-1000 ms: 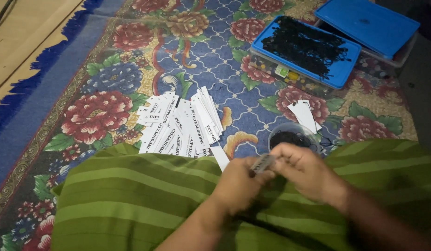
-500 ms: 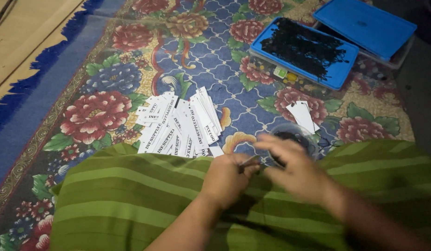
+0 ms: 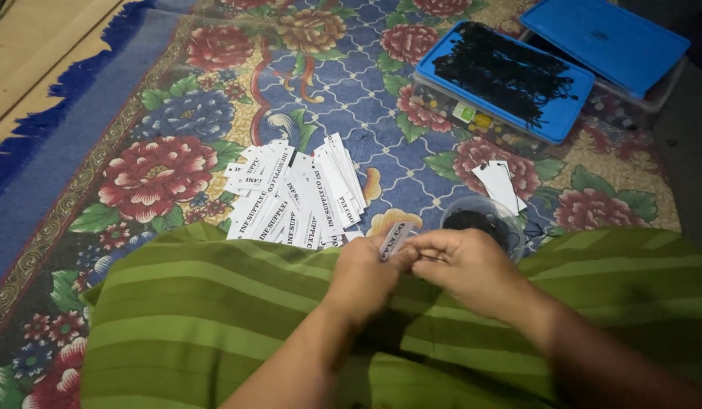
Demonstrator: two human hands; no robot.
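White tag pinched between left hand and right hand, now at lap; clear bowl of black strings at 1 o'clock; blue tray likewise.

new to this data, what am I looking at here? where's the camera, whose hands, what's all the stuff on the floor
There is one view, from a camera worn on a person's head, looking down at their own lap and hands. No robot is involved. The person sits on a flowered carpet with a green striped cloth over the lap.

The left hand and right hand meet over the lap and together pinch a small white tag. Whether a string is being worked into it is too blurred to tell.

On the carpet in front lies a spread pile of white printed tags, a few more white tags to the right, a small clear bowl with dark contents, a blue tray of black strings, and a blue lidded box behind it.
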